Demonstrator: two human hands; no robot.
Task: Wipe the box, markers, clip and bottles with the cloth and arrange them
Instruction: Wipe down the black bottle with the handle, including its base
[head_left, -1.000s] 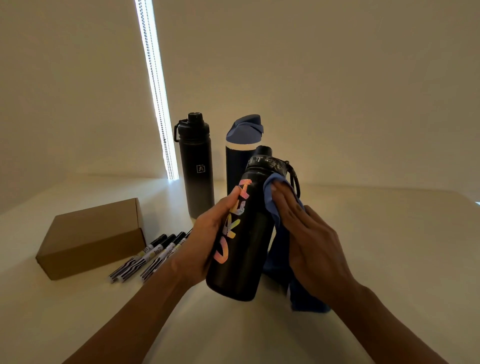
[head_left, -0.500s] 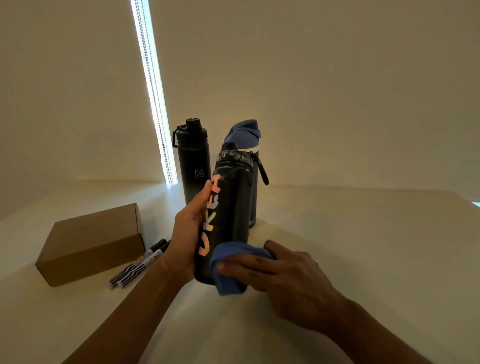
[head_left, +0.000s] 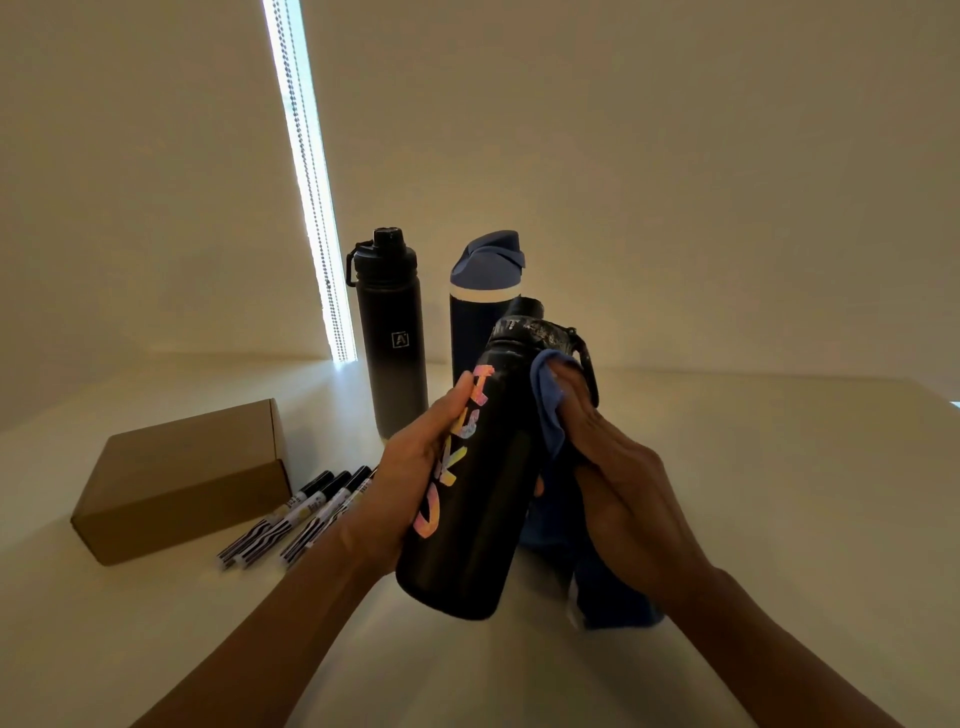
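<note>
My left hand grips a black bottle with colourful letters, held tilted above the table. My right hand presses a blue cloth against the bottle's upper right side, near the cap's loop. The cloth's lower end hangs down to the table behind the bottle. A second black bottle and a dark blue bottle with a blue lid stand upright behind. A brown cardboard box lies at the left, with several markers beside it. I see no clip.
The pale table stretches to the right and front. A wall stands close behind the bottles, with a bright vertical strip of window blind at the back left.
The bottle has been tilted and lifted toward me. My right hand has slid the cloth from the bottle's base up to its shoulder near the cap.
</note>
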